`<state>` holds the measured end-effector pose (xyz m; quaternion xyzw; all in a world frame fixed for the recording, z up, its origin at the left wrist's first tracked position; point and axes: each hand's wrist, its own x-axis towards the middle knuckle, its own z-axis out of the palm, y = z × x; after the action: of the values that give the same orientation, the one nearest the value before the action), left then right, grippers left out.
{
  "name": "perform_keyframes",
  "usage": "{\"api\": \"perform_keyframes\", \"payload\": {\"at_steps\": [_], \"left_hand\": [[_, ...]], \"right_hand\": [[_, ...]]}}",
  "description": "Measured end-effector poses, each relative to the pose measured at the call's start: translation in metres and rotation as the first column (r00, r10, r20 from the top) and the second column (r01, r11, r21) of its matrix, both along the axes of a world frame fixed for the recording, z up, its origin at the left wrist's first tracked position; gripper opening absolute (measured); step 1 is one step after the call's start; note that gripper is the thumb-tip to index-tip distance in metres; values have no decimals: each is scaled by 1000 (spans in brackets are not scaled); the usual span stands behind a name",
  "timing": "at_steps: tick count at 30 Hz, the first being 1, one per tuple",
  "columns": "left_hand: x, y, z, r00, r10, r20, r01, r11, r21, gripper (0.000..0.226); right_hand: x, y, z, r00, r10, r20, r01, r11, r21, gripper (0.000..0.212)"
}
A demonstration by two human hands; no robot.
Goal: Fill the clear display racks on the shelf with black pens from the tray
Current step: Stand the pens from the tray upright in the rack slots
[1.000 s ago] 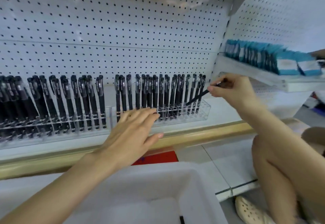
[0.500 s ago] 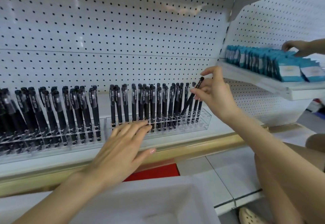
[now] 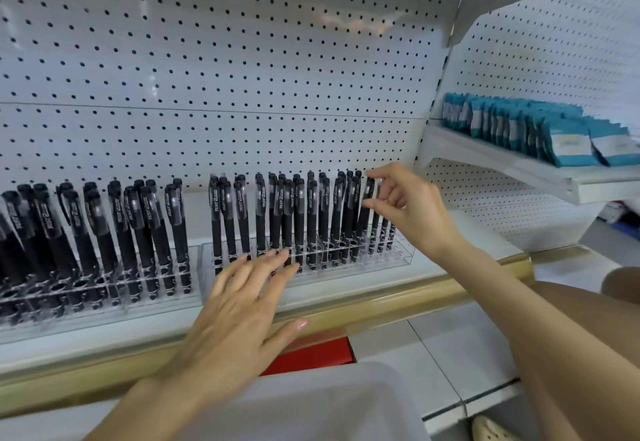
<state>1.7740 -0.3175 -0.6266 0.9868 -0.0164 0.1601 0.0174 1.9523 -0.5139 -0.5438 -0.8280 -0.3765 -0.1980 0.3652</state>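
Below the pegboard (image 3: 242, 77), a pen (image 3: 367, 195) is being pinched by the right hand (image 3: 412, 208) near the right rack's (image 3: 398, 257) right end. The left hand (image 3: 242, 319) is being held flat, fingers spread, at the rack's front.

Black pens (image 3: 298, 219), caps up, upright in clear racks (image 3: 401, 255) on shelf (image 3: 460, 260) — tightly packed
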Motion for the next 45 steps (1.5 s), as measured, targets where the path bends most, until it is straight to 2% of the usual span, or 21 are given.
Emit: {"api": "perform_keyframes", "payload": {"at_steps": [3, 6, 8, 12, 15, 17, 19, 21, 23, 27, 29, 31, 34, 37, 39, 42, 45], "left_hand": [[0, 0, 2, 1000, 10, -21, -10, 1000, -10, 68], [-4, -5, 12, 999, -39, -26, 37, 996, -80, 79], [-9, -7, 20, 997, -50, -57, 44, 993, -108, 80], [-44, -13, 30, 992, -68, -105, 49, 983, -179, 73], [-94, -14, 21, 986, -52, -160, 9, 966, -260, 70], [-143, -12, 8, 979, -49, -197, -5, 964, -266, 73], [-201, -13, -6, 967, -30, -251, -50, 951, -304, 79], [-256, -16, -14, 947, 8, -320, -127, 927, -352, 81], [-298, -21, -20, 921, 53, -386, -207, 905, -371, 81], [-342, -40, -34, 853, 128, -506, -360, 846, -393, 88], [-349, -50, -42, 837, 144, -528, -387, 838, -384, 83], [-351, -53, -46, 843, 177, -508, -386, 857, -343, 74], [-349, -50, -48, 855, 234, -462, -395, 871, -291, 63], [-347, -49, -51, 867, 229, -442, -377, 882, -284, 67], [-346, -49, -54, 867, 225, -445, -371, 888, -273, 71], [-346, -51, -54, 867, 227, -445, -374, 885, -278, 72], [-346, -50, -54, 866, 237, -441, -385, 877, -286, 72]], "right_hand": [[-2, -2, 6, 1000, -5, -22, 4, 998, -69, 40], [-10, -2, 11, 998, -25, -50, 17, 988, -155, 53], [-25, -4, 14, 994, -44, -100, 28, 988, -152, 55], [-91, -10, -4, 945, 34, -326, -43, 999, -20, 33], [-164, -12, -49, 855, 145, -498, -215, 973, -85, 16], [-213, -19, -83, 758, 155, -634, -375, 898, -229, 20], [-257, -27, -108, 642, 82, -762, -542, 752, -376, 42], [-289, -33, -124, 553, -6, -833, -633, 646, -425, 64], [-307, -32, -133, 544, -57, -837, -652, 600, -464, 65], [-324, -23, -143, 679, -113, -726, -593, 498, -632, 63], [-328, -19, -148, 728, -130, -673, -567, 437, -698, 67], [-328, -16, -152, 741, -134, -658, -551, 439, -710, 71], [-323, -14, -157, 693, -139, -708, -569, 498, -654, 70], [-326, -13, -160, 587, -137, -798, -637, 530, -559, 59], [-332, -12, -162, 554, -121, -824, -675, 513, -529, 53], [-337, -10, -165, 592, -69, -803, -692, 468, -550, 56], [-339, -10, -165, 533, -85, -842, -730, 457, -509, 58]]}}
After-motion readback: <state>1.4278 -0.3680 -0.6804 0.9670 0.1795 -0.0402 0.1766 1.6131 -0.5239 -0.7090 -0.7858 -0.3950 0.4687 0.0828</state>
